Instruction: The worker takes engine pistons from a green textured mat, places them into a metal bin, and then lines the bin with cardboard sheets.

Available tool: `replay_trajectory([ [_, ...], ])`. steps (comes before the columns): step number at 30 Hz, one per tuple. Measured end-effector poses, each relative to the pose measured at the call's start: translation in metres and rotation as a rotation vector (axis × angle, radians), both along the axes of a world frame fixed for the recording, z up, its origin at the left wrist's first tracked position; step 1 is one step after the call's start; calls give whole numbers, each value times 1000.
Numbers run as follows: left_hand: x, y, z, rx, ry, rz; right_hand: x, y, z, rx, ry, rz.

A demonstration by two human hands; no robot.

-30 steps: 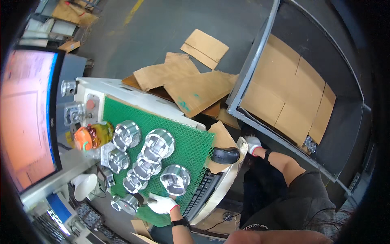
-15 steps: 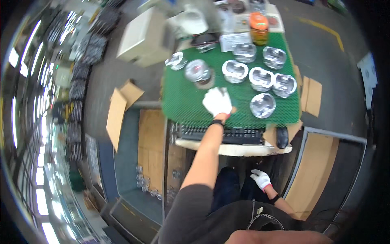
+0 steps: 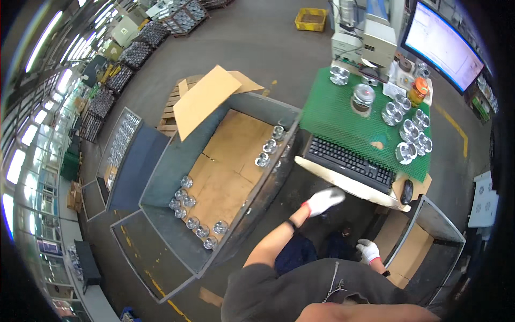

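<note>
My left hand (image 3: 325, 201), in a white glove, hangs in front of the desk's pale edge, below the keyboard (image 3: 351, 163). Its fingertips are smeared by motion, and no object shows in it. Lower and to the right, my gloved right hand (image 3: 369, 250) is by my leg, its fingers loosely apart and holding nothing. Several shiny metal pistons (image 3: 406, 153) stand in a group on the right of the green mat (image 3: 335, 115). One piston (image 3: 363, 95) sits apart toward the middle, on a round base, and another piston (image 3: 339, 75) is at the far left corner.
On my left is a large grey bin (image 3: 206, 126) lined with cardboard (image 3: 230, 161), with several pistons (image 3: 201, 231) along its sides. A second lined bin (image 3: 450, 222) stands at the right. A mouse (image 3: 407, 191), an orange-lidded jar (image 3: 418, 91) and a monitor (image 3: 444, 45) are on the desk.
My left hand has drawn back from the mat to below the keyboard. The view has swung left, bringing more of the grey bin and the monitor into sight. My right hand stays low.
</note>
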State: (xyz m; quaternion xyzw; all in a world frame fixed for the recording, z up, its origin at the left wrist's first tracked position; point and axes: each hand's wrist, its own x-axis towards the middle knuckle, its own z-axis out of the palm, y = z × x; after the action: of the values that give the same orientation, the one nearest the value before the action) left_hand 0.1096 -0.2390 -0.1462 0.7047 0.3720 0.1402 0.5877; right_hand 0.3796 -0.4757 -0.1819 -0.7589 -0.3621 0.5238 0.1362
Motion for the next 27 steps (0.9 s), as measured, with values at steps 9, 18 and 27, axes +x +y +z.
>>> replay_trajectory([
  [9,-357,-248,-7,-264,515,1052,-191,119,50,103,304,414],
  [18,-376,-295,-41,-214,370,1519,-362,238,102,-54,577,630],
  [27,-378,-267,-63,-251,291,1569,-520,413,54,-396,817,326],
])
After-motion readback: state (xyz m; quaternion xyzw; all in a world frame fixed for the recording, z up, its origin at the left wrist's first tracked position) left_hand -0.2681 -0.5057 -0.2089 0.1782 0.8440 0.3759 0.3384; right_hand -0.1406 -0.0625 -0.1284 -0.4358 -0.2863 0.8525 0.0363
